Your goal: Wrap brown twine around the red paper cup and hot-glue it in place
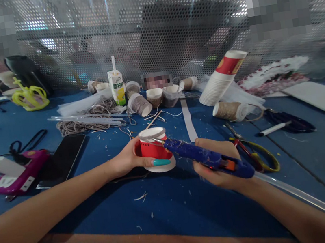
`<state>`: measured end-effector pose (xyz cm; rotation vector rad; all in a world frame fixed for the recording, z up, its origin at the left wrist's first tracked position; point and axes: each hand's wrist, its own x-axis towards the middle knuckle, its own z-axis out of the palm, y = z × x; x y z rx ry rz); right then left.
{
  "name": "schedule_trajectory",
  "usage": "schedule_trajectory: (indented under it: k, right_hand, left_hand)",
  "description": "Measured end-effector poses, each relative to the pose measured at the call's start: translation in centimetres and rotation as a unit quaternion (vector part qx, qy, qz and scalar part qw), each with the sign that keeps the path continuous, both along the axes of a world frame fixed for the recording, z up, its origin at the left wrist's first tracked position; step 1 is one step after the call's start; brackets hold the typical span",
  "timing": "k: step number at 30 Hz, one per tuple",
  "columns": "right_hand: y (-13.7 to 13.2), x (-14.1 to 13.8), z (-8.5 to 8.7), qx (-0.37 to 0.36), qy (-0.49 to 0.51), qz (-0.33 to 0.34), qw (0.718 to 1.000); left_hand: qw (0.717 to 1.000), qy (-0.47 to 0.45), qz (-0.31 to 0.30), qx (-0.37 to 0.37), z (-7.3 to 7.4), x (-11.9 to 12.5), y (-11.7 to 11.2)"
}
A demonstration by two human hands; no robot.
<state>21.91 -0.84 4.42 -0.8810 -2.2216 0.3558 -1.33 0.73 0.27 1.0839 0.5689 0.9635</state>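
Red paper cup (154, 149): stands near the middle of the blue table (164, 207), apparently mouth-down, wider rim on the surface.

Left hand (127, 160): wrapped round the cup from the left, with the thumb laid across the lower front. The forearm comes in low from the near left.

Right hand (219, 168): closed round the grip of a blue glue gun (208, 157), wrist reaching in from the near right. The barrel slants up and left, with the nozzle at the cup's upper rim. Whether it touches cannot be told.

Risks, as judged:
- The thumb sits just below the nozzle, so a run of glue down the wall could reach it.
- A light cup held on one side only could tip under a push from the nozzle.
- Loose fibres and scraps on the table near the cup could stick to wet glue.

Surroundings: scissors (259, 157) lie just right of the gun hand and a dark phone (63, 157) lies to the left. Twine-wrapped cups (141, 105) and a stack of cups (222, 79) lie farther back.
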Motion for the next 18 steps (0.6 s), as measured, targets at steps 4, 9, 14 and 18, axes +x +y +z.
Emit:
schedule_trajectory:
  k: [4,9,14,18]
  right_hand:
    - [-0.07,0.02,0.05,-0.011,0.003,-0.006,1.0]
    - [-0.19,0.01,0.15,-0.011,-0.007,-0.021,1.0]
    - [-0.24,-0.02,0.4,0.01,-0.023,-0.036,0.999]
    - [-0.31,0.03,0.65,0.013,-0.039,-0.049,0.998]
  left_hand:
    - [1.0,-0.004,-0.002,0.001,-0.05,0.03,0.01]
    - [1.0,-0.027,-0.003,0.005,-0.03,0.07,0.01]
    - [0.999,-0.031,-0.002,0.011,-0.03,0.04,0.01]
    - [0.999,-0.037,-0.004,0.016,0.01,0.05,-0.03]
